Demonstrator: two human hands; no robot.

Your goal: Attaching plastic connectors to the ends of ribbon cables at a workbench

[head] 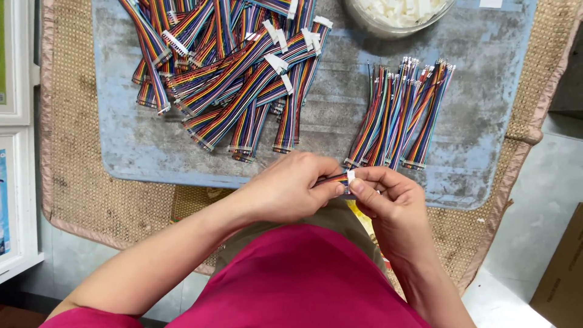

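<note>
My left hand (290, 185) and my right hand (388, 195) meet just in front of the blue board's near edge. Between their fingertips I pinch one short rainbow ribbon cable (335, 180). A small white connector (351, 177) sits at the cable's end, under my right thumb and forefinger. Most of the cable is hidden inside my left hand. A fan of ribbon cables without connectors (398, 115) lies just beyond my right hand. A larger heap of cables with white connectors (225, 67) lies at the far left of the board.
The worn blue board (340, 103) rests on a woven cane mat (91, 182). A clear bowl of white connectors (398, 15) stands at the far edge. White frames (15, 152) line the left; a cardboard box (562, 273) sits at the lower right.
</note>
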